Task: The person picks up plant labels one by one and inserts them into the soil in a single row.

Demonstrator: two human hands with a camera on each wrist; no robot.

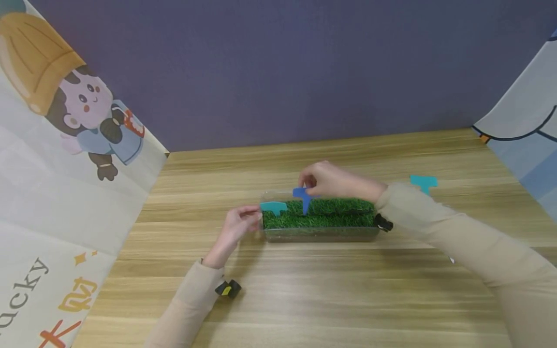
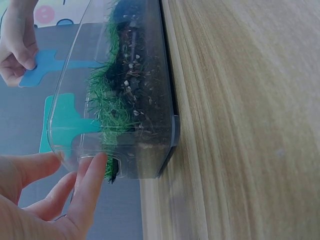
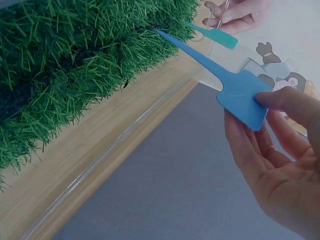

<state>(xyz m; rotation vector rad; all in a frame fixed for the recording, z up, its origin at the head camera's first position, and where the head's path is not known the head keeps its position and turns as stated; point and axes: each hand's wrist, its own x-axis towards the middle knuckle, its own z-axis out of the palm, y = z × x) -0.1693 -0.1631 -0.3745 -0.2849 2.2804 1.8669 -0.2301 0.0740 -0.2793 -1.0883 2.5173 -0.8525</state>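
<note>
Between thumb and fingers, my right hand (image 1: 324,180) pinches the wide head of a blue T-shaped plant label (image 3: 245,95). The label's pointed stem reaches down into the strip of artificial grass (image 1: 322,221), as the right wrist view shows. That grass lies over dark soil with pale bits (image 2: 137,85) in a long clear plastic box (image 1: 322,235). At the box's left end, my left hand (image 1: 239,223) grips the end wall near the rim. Close to these fingers a teal plant label (image 1: 274,207) stands upright in the grass.
Another teal label (image 1: 423,182) lies on the wooden table (image 1: 304,290) to the right, beyond my right forearm. A dark blue-grey panel (image 1: 296,72) rises behind the table. On the left is a white printed sheet (image 1: 65,208) with a cartoon figure.
</note>
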